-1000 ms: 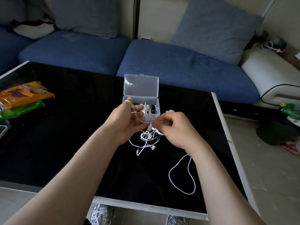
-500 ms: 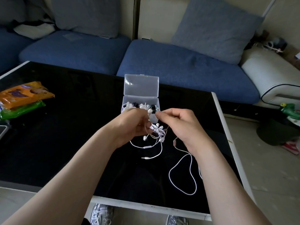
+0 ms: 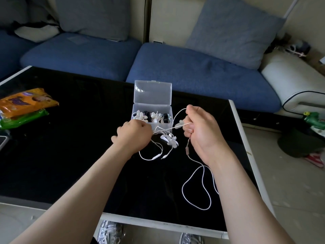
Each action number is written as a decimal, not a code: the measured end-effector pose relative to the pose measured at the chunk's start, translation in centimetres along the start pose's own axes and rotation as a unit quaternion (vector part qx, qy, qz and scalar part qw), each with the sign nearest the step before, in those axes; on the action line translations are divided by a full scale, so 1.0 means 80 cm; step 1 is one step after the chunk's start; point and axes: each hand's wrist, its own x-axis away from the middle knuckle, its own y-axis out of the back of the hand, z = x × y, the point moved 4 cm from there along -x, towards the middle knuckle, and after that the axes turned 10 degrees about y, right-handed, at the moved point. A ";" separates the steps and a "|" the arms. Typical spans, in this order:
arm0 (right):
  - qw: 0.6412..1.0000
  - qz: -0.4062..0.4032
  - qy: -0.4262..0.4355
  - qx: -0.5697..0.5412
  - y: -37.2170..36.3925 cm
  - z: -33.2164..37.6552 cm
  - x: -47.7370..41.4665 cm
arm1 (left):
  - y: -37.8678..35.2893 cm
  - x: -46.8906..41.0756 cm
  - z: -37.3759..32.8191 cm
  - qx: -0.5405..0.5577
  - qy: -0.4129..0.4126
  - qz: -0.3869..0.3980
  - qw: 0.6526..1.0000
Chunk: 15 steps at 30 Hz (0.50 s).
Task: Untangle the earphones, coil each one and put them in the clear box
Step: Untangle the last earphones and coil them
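Observation:
A tangle of white earphones (image 3: pixel 168 140) hangs between my hands just above the black table. My left hand (image 3: pixel 134 134) grips one side of the tangle with curled fingers. My right hand (image 3: pixel 200 131) pinches a cord pulled taut toward the left hand, with an earbud (image 3: pixel 179 123) at its fingers. From the right hand a long white cord (image 3: pixel 193 191) with an inline remote drops and loops on the table. The clear box (image 3: pixel 152 110) stands open behind the hands, lid up, holding several coiled white and black earphones.
The black glass table (image 3: pixel 70 138) has a white rim; its right edge lies close to my right forearm. Orange and green snack packs (image 3: pixel 24 106) lie at the far left. A blue sofa (image 3: pixel 193 71) with grey cushions runs behind the table.
My hands have moved apart: the right hand pulled right and up, drawing a cord taut out of the tangle. The left hand dropped slightly, still gripping the bundle.

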 end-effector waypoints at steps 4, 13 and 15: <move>0.994 -0.059 0.016 0.092 0.009 -0.002 0.001 | -0.002 0.009 -0.007 -0.084 -0.015 0.019 0.996; 0.923 -0.012 0.048 0.382 0.018 -0.003 0.012 | -0.004 0.007 0.002 -0.188 -0.055 -0.013 0.981; 0.878 0.037 0.034 0.476 0.011 -0.007 0.015 | -0.003 0.003 0.005 -0.197 -0.055 -0.036 0.978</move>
